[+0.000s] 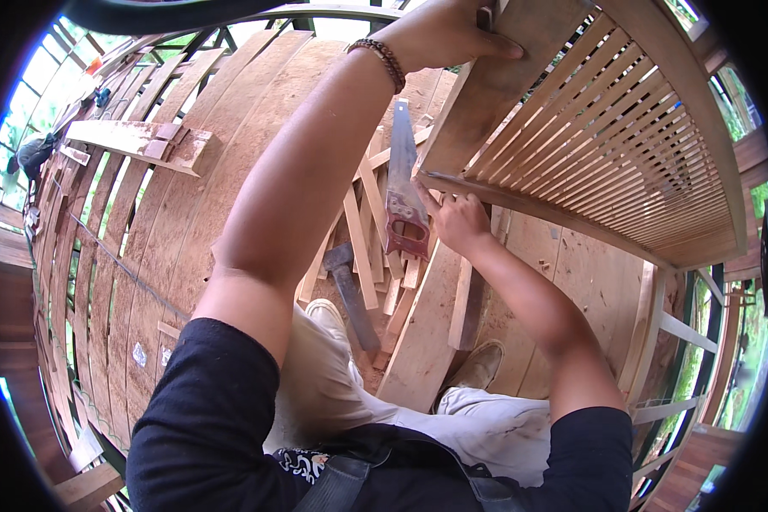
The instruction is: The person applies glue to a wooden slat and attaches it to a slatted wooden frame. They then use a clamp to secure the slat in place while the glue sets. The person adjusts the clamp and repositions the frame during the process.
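A wooden louvered panel (529, 94), with many thin slats in a broad frame, stands tilted at the upper right. My left hand (452, 34) grips its far end, the thumb lying on the wide frame board and the other fingers partly out of sight. At the panel's lower left corner, my right hand (462, 222) touches the frame with a stretched index finger. Its other fingers are bent, and I see nothing held in them. Just left of that corner, a handsaw (404, 171) with a reddish handle lies on wood offcuts.
A hammer (350, 290) with a dark head lies among wooden strips (363, 247) between my feet. Planks (418, 350) lie by my right shoe (478, 363). Left of me spreads a dusty plank surface (179, 213) with gaps, bearing a pale board (136, 141) and a thin cord (119, 264).
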A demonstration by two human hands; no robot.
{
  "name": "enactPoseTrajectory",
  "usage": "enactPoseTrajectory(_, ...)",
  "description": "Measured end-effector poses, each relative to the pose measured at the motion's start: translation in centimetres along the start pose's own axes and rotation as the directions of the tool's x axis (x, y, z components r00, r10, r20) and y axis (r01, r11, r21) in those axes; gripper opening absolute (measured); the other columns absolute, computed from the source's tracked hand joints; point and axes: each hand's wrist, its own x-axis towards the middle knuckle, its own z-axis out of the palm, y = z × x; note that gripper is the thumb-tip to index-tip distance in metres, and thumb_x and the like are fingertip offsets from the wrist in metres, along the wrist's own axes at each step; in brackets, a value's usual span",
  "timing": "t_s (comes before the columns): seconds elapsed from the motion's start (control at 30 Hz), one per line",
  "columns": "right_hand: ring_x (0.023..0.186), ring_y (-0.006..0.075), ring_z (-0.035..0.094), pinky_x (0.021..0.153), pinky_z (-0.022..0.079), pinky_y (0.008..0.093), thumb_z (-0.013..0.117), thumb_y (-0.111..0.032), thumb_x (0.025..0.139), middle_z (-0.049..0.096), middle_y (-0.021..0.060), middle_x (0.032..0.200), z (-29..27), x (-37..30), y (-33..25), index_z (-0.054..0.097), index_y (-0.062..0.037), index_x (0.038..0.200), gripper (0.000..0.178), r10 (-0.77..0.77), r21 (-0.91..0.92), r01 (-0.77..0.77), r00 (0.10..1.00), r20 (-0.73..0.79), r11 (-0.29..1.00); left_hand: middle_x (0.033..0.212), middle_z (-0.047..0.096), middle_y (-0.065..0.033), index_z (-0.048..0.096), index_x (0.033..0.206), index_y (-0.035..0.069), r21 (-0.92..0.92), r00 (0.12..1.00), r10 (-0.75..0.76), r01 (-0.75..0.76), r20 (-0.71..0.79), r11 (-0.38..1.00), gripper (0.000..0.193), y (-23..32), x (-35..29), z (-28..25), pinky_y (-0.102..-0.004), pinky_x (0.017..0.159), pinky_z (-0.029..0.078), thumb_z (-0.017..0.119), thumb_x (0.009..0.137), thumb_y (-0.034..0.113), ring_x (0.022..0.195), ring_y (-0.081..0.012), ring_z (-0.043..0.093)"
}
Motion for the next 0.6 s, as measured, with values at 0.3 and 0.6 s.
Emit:
enactPoseTrajectory(0.3,0.063,0.0225,0.068,0.066,0.054,0.0406,0.052,-0.013,0.091,0.071,0.0106,0.076,0.1,-0.4,1.9,0.011,-0.0172,0.164,0.084,0.065,-0.137,-0.021,0.943,0.325,0.99,0.093,0.073,-0.0144,0.06,0.118,-0.003,0.101,0.997,-0.071,0.072,-0.019,0.992,0.049,1.7,-0.7,-0.5,-0.0339,0.075,0.054,0.083,0.083,0.022,0.084,-0.0182,0.069)
enactPoseTrajectory(0.6,0.08,0.0266,0.072,0.089,0.051,0.0427,0.051,-0.014,0.093,0.074,0.0167,0.092,-0.9,-3.2,3.7,0.013,-0.0152,0.164,0.081,0.161,-0.134,-0.109,0.858,0.488,0.985,0.101,0.073,-0.0136,0.058,0.121,-0.004,0.029,0.998,-0.055,0.055,0.024,0.998,0.046,1.2,-0.4,-0.3,-0.0322,0.078,0.056,0.08,0.086,0.014,0.09,-0.0167,0.07)
